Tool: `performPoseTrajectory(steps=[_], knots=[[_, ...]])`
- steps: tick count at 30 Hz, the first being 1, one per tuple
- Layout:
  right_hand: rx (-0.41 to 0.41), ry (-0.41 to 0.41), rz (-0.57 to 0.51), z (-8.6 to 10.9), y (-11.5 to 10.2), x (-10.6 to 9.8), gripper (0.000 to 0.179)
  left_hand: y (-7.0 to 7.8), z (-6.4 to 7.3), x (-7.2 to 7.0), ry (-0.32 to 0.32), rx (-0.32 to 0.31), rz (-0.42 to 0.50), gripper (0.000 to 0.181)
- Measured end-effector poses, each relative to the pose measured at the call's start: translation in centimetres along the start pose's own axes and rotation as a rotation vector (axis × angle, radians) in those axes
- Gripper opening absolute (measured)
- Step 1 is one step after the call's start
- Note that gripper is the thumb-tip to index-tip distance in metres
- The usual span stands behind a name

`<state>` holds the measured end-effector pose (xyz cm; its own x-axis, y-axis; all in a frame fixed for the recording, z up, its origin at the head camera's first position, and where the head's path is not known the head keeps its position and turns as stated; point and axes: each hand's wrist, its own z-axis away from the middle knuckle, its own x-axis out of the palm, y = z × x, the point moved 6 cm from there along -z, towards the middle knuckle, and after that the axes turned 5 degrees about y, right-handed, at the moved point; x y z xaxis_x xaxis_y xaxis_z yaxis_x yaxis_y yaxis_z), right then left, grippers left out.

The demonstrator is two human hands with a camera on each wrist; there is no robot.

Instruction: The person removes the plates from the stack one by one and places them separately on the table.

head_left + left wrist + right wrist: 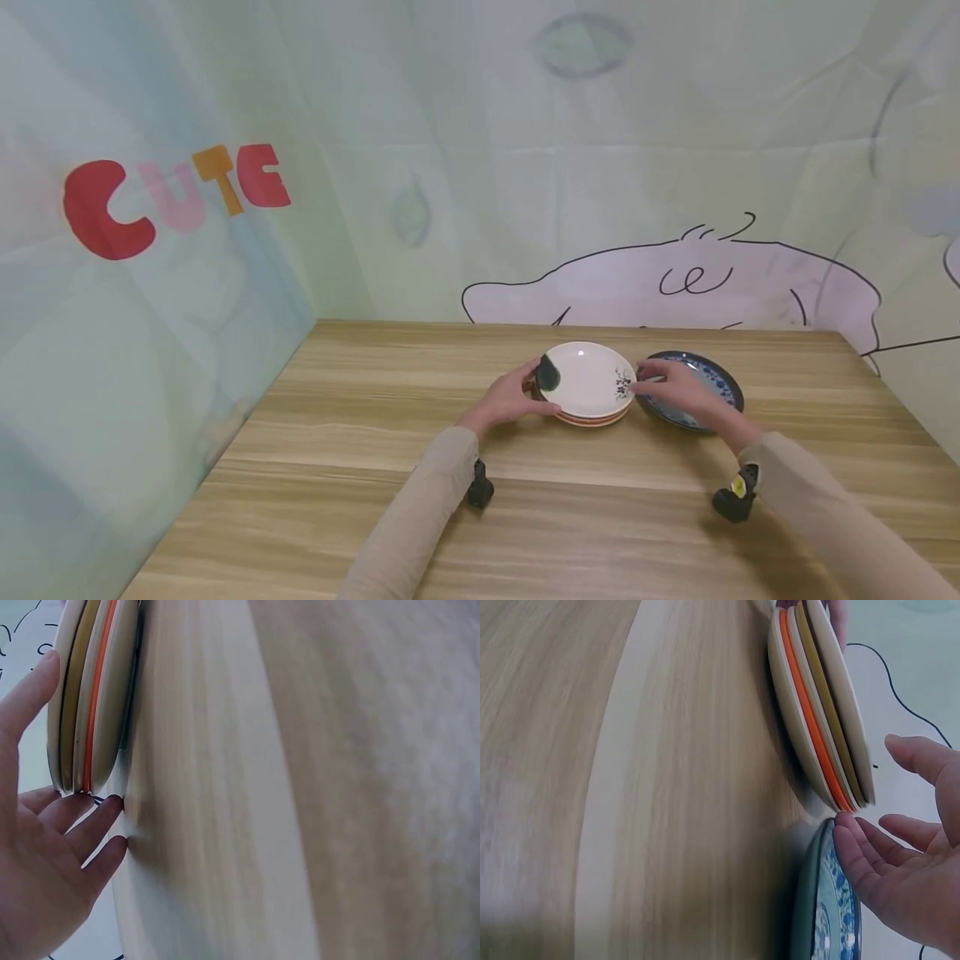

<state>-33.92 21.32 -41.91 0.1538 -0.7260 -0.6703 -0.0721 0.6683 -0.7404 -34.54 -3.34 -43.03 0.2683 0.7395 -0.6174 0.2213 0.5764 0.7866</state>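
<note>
A stack of plates (588,379) stands on the wooden table, topped by a white one with a dark green patch and a small dark print. From the side, cream, mustard and orange edges show below it. My left hand (510,398) holds the stack's left side, thumb at the near rim (54,742) and fingers spread along the edge. On the right, my right hand (678,392) reaches over a blue-patterned plate (723,385) with a dark rim. Its loose fingertips (846,822) are right at the stack's right edge, with the thumb apart.
The wooden table (337,400) ends at a pale printed cloth backdrop (450,167) with a drawn animal outline. A side cloth (150,333) with coloured letters hangs along the left edge. The blue-patterned plate sits close beside the stack.
</note>
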Motion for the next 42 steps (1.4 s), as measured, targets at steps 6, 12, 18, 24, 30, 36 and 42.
performPoseTrajectory(steps=[6,12,18,24,30,36,42], knots=[[0.016,0.004,-0.049,-0.5,-0.3,0.7,0.06,0.2,0.2,-0.1,0.004,0.0,0.005,0.091],[0.056,0.012,-0.086,-0.8,-0.1,1.1,0.06,0.1,0.2,-0.1,0.007,-0.005,0.007,0.092],[0.093,0.031,-0.081,-0.8,0.0,1.2,0.063,0.1,0.2,-0.1,0.01,0.0,0.0,0.092],[0.111,0.053,-0.082,-0.6,-0.2,1.1,0.064,0.0,0.1,0.0,0.021,0.002,-0.04,0.09],[0.094,0.063,-0.111,-0.6,-0.4,0.9,0.061,0.0,0.1,0.0,0.031,-0.008,-0.048,0.088],[0.083,0.053,-0.169,-0.7,-0.2,0.9,0.059,0.0,0.2,0.0,0.035,-0.023,-0.059,0.088],[0.083,0.051,-0.187,-0.7,0.0,0.9,0.06,0.1,0.2,0.1,0.035,-0.023,-0.063,0.088]])
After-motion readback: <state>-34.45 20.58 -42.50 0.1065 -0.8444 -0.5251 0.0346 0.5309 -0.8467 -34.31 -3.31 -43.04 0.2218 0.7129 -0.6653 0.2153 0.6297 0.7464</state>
